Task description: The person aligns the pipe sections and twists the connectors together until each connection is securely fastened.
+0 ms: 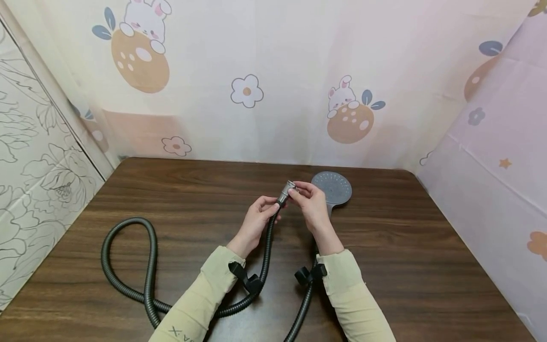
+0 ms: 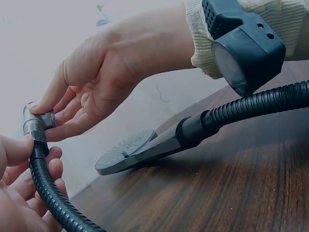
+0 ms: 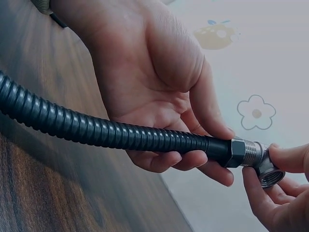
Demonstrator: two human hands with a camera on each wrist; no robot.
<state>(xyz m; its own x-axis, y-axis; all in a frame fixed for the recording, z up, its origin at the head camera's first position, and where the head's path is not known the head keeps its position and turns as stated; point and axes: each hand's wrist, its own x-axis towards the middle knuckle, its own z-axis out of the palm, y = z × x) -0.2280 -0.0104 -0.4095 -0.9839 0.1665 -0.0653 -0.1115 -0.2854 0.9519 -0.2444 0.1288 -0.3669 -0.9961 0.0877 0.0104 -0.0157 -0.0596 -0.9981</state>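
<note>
Above the table (image 1: 419, 247), the left hand (image 1: 255, 220) holds the black ribbed hose (image 1: 268, 247) near its nut (image 3: 236, 153); just beyond, the right hand (image 1: 314, 204) pinches a silvery, side-opening fitting (image 3: 264, 165), apparently screwed onto it.

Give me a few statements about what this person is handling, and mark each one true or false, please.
1. The left hand holds a black hose near one end. True.
2. A shower head rests on the table. True.
3. The right hand grips the shower head. False: it pinches a metal fitting.
4. The metal fitting is bright red. False: it is silvery.
5. The black hose forms a loop on the person's left. True.
</note>
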